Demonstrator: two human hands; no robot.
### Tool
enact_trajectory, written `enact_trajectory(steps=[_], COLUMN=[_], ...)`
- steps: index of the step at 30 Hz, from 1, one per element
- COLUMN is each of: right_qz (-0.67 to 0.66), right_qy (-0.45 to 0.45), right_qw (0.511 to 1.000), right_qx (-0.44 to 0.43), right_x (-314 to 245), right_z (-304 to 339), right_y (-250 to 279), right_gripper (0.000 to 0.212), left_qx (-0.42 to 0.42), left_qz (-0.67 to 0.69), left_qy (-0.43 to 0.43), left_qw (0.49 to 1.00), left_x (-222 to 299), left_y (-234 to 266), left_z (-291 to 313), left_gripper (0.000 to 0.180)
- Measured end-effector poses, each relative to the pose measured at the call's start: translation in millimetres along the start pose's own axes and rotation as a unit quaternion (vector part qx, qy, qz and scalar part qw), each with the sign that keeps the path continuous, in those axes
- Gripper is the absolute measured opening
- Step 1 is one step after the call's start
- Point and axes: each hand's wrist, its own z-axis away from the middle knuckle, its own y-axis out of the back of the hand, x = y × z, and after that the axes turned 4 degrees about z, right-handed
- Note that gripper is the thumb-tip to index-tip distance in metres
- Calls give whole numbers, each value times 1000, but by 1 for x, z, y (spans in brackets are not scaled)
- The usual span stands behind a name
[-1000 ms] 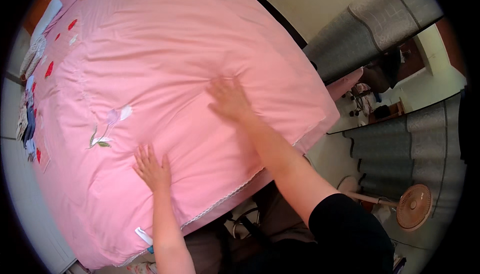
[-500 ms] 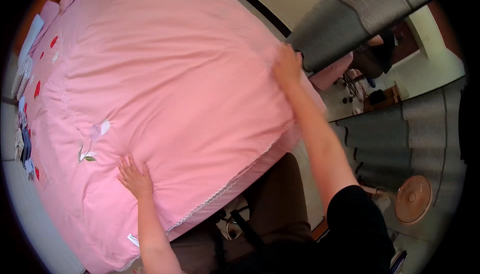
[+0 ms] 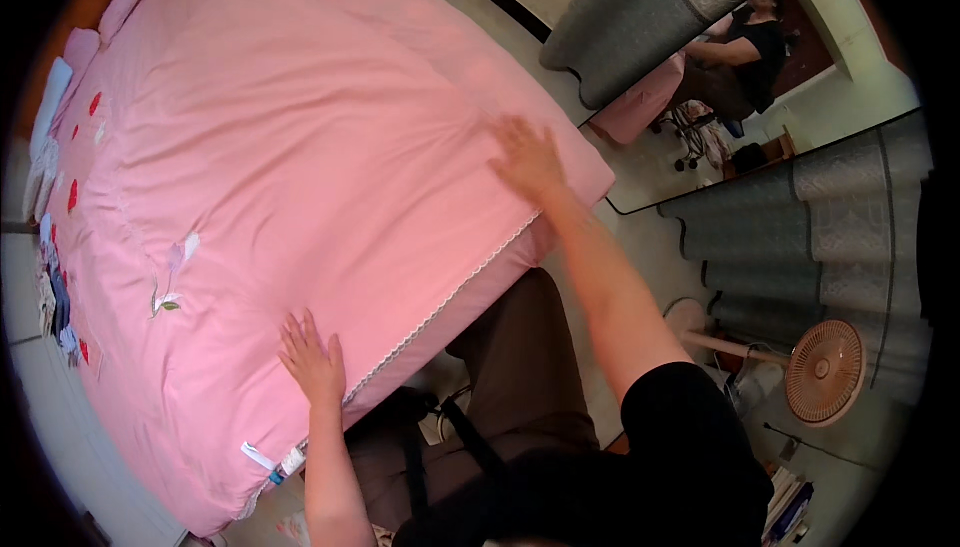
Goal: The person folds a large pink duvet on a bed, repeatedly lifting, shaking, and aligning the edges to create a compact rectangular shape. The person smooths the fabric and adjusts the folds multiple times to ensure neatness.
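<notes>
Here's the pink bedspread point(image 3: 330, 157), creases fanning across it, laid out right under both hands: left hand point(image 3: 316, 362), fingers splayed flat; right hand point(image 3: 530, 159) blurred, fingers splayed too. White lace trim point(image 3: 440, 313) marks the near edge; floor point(image 3: 655, 265) runs beyond, toward the gray curtain point(image 3: 770, 212). White tag point(image 3: 257, 456), too small to read.

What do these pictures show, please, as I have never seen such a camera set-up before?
There is no machine here, only a person's two bare hands. All the pictures come from one camera worn on the head, looking down; its wide lens bends straight edges. The surface is a wrinkled pink bed cover with a stitched flower and, along its left side, what look like clothes. The left hand rests spread on the cover near the white trim; the right hand, slightly blurred, is spread over it farther away. Neither holds anything. A fan is at the right.
</notes>
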Motion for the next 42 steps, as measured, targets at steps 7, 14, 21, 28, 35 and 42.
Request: enact_trajectory(steps=[7,14,21,28,35,42], right_qz=[-327,-687,-780,-786,-786,-771], right_qy=[-208,-405,-502,-501,-468,-377], right_qw=[921,603,372,358,391,513], right_qx=[35,31,-28,-47,-104,-10], right_x=[86,62,62,30,0,20], right_z=[45,92,98,91,65,46], right_y=[-5,-37,-51,-42,-26,19], right_gripper=[45,36,39,41,50,49], left_qx=[26,433,462,530,465,437], left_qz=[31,167,603,673,762,689], left_qy=[30,365,598,478,411,498], left_qw=[999,807,257,193,183,292], left_x=[-18,-143,-325,-382,-416,-466], left_y=[-3,13,8,15,41,51], left_z=[69,153,238,275,289,302], left_gripper=[57,49,49,58,68,44])
